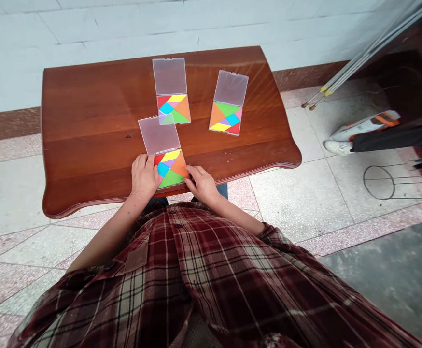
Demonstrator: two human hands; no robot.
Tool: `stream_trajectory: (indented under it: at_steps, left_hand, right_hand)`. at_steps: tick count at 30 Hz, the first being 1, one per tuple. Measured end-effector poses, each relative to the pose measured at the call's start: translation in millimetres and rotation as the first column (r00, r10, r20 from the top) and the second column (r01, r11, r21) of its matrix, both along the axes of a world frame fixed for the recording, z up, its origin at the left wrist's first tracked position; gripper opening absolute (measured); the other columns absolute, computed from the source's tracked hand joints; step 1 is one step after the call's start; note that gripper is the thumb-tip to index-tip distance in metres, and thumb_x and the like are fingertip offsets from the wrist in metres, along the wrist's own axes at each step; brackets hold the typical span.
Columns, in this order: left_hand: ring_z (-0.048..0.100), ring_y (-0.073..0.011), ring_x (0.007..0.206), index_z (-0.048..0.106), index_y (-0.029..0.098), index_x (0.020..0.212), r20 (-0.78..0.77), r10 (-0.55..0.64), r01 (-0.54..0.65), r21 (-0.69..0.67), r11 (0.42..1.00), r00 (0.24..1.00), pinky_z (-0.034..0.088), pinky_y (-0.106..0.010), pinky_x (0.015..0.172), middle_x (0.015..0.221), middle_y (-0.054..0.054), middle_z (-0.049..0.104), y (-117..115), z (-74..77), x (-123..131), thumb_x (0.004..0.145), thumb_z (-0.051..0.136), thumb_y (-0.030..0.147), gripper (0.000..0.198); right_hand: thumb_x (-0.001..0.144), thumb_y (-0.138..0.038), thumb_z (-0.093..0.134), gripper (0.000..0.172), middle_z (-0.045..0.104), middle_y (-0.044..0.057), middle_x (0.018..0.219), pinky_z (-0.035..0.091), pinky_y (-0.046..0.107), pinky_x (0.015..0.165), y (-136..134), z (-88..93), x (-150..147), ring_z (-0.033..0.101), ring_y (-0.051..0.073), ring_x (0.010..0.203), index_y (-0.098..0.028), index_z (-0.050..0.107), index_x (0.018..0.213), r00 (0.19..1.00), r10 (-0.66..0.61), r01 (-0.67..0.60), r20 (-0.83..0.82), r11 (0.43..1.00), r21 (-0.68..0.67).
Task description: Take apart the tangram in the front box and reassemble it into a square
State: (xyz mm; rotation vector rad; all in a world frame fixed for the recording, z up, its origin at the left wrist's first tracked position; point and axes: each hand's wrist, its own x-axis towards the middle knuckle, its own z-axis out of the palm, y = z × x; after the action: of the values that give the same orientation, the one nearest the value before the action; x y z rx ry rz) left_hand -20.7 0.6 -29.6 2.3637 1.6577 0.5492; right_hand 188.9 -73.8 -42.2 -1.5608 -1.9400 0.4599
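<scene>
My left hand [145, 176] and my right hand [202, 184] rest on the near edge of a reddish-brown wooden table [88, 106]. Between them lies a clear plastic box of coloured tangram pieces [171, 169], its frosted lid [159, 135] hinged open toward the far side. The fingers of both hands press on the box from either side. Two more open tangram boxes [174, 108] [225, 118] lie farther back, each with a frosted lid [169, 76] [231, 88]. The left edge of the nearest box is partly hidden by my fingers.
Bare polished wood stretches across the table's left half. At the right, on the tiled floor, are a person's white shoes [363, 130], a dark trouser leg [388, 137], a round wire stand [379, 182] and leaning metal poles [370, 53].
</scene>
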Motion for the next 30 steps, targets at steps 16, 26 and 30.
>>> stream_trajectory:
  at_steps: [16, 26, 30]
  left_hand:
    - [0.060, -0.0274, 0.110, 0.053, 0.014, 0.128, 0.271, 0.032, -0.039, 0.019, 0.999, 0.962, 0.046, -0.046, 0.102, 0.115, -0.014, 0.066, 42, -3.9, 2, 0.089, 0.041, 0.033, 0.045]
    - [0.061, -0.0242, 0.114, 0.051, 0.016, 0.133, 0.335, 0.067, -0.067, -0.012, 0.998, 0.940, 0.045, -0.041, 0.105, 0.120, -0.011, 0.067, 44, -6.9, -4, 0.084, 0.048, 0.033, 0.052]
    - [0.061, -0.0248, 0.115, 0.051, 0.017, 0.133, 0.337, 0.062, -0.065, -0.004, 0.998, 0.940, 0.046, -0.043, 0.105, 0.119, -0.011, 0.068, 44, -7.1, -4, 0.084, 0.049, 0.033, 0.051]
  right_hand:
    - [0.099, -0.029, 0.043, 0.028, 0.070, 0.010, 0.096, 0.047, 0.034, 0.081, 13, -14.6, 21, 0.062, 0.021, 0.090, -0.018, 0.069, 0.099, 0.987, -0.145, 0.120, 0.074, 0.955, 0.271]
    - [0.100, -0.029, 0.042, 0.028, 0.069, 0.010, 0.100, 0.045, 0.035, 0.083, 16, -15.3, 21, 0.060, 0.020, 0.091, -0.019, 0.068, 0.101, 0.988, -0.106, 0.083, 0.113, 0.978, 0.191]
    - [0.100, -0.030, 0.042, 0.029, 0.068, 0.011, 0.100, 0.044, 0.035, 0.084, 15, -13.9, 21, 0.060, 0.021, 0.091, -0.019, 0.068, 0.101, 0.989, -0.098, 0.079, 0.110, 0.983, 0.168]
